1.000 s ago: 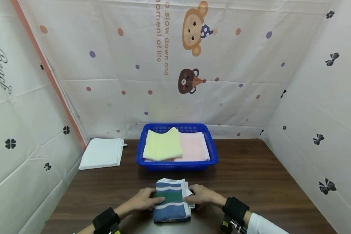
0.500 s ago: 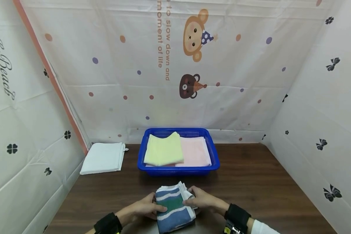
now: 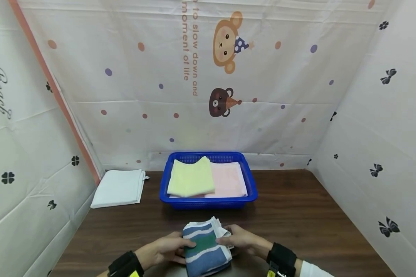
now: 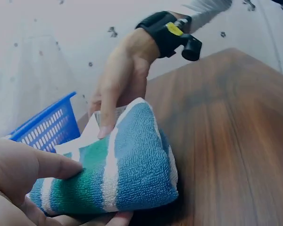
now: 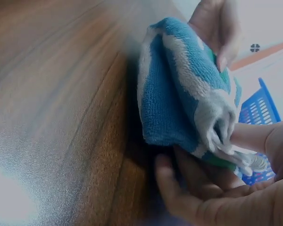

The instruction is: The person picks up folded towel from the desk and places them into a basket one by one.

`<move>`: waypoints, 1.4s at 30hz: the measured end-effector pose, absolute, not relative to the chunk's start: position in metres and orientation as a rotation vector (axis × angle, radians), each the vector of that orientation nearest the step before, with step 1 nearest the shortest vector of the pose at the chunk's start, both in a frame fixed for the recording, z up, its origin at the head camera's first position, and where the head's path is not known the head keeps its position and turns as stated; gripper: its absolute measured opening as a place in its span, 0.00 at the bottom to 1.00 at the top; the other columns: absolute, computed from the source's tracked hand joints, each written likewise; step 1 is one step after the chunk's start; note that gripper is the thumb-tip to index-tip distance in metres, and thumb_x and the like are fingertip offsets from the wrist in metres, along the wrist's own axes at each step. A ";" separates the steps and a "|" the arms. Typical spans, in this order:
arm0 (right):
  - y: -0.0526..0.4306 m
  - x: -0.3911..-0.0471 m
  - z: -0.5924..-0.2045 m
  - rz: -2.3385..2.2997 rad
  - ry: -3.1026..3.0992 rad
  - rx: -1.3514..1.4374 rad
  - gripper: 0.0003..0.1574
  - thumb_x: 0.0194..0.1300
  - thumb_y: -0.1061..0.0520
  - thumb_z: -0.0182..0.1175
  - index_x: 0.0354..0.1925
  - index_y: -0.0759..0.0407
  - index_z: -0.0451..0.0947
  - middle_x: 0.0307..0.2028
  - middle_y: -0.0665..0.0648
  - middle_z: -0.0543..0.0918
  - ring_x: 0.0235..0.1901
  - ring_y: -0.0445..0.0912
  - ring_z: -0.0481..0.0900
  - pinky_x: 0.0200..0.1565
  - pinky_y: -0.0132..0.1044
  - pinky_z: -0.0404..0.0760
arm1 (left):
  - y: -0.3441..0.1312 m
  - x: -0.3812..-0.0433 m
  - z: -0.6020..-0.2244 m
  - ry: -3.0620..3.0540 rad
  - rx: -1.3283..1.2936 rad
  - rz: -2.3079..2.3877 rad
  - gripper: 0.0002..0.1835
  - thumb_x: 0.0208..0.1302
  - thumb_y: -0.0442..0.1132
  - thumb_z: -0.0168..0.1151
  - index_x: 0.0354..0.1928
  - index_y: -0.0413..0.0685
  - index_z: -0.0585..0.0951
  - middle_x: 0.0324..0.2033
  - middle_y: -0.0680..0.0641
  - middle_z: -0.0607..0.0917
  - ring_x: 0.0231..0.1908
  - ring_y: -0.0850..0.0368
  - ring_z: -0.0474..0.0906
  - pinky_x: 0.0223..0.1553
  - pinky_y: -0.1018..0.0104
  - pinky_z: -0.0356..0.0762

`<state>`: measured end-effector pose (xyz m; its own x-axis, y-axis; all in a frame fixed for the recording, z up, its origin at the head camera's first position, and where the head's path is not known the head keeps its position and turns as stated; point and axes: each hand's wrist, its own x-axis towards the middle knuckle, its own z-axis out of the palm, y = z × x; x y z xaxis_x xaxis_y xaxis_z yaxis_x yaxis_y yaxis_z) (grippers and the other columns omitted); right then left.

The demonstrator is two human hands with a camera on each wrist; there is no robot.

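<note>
A folded towel [image 3: 204,248] with blue, green and white stripes is held between both hands above the near part of the table. My left hand [image 3: 168,248] grips its left side, thumb on the top face and fingers under it, as the left wrist view shows. On the right edge, my right hand [image 3: 240,238] pinches the layered white border, with the thumb on top and fingers beneath the towel [image 5: 179,89]. A small white label shows by the right fingers. The towel is slightly tilted, its layers gaping on the right side.
Behind the towel stands a blue basket [image 3: 208,202] holding a folded yellow cloth [image 3: 190,179] and a pink cloth [image 3: 227,180]. A folded white towel [image 3: 118,188] lies at the table's back left. Printed white sheets [image 3: 124,88] enclose the wooden table [image 3: 291,215].
The striped towel has been lifted and turned slightly, its near end shifting toward me and right. Both hands have kept hold of it. The left fingers now spread more under it.
</note>
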<state>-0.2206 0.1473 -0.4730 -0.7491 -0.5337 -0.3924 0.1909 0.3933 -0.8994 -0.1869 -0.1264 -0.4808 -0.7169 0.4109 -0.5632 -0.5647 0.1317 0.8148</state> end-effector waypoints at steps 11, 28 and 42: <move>0.160 -0.221 -0.426 -1.499 1.814 -0.404 0.35 0.75 0.53 0.59 0.72 0.70 0.64 0.56 0.60 0.84 0.54 0.48 0.83 0.53 0.46 0.86 | -0.134 -0.188 -0.427 1.725 0.053 1.667 0.30 0.71 0.42 0.62 0.70 0.37 0.69 0.50 0.45 0.89 0.50 0.51 0.86 0.51 0.47 0.86; 0.167 -0.324 -0.334 -1.716 1.620 -0.110 0.30 0.80 0.48 0.52 0.70 0.60 0.61 0.48 0.52 0.79 0.49 0.45 0.78 0.52 0.37 0.79 | -0.098 -0.322 -0.343 1.895 0.057 1.765 0.32 0.70 0.40 0.55 0.72 0.42 0.61 0.60 0.42 0.72 0.58 0.47 0.72 0.63 0.51 0.73; 0.169 -0.389 -0.356 -1.742 2.017 0.009 0.33 0.82 0.56 0.46 0.77 0.67 0.52 0.49 0.60 0.81 0.41 0.45 0.84 0.44 0.38 0.86 | -0.052 -0.397 -0.370 1.978 -0.080 1.763 0.11 0.70 0.35 0.61 0.51 0.38 0.76 0.59 0.37 0.76 0.63 0.40 0.76 0.65 0.47 0.77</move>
<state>-0.3888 0.1694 -0.3564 -0.8886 -0.2952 -0.3510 0.3044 0.1930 -0.9328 -0.3968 -0.0518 -0.3702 -0.8801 0.2713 -0.3897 -0.3560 0.1659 0.9196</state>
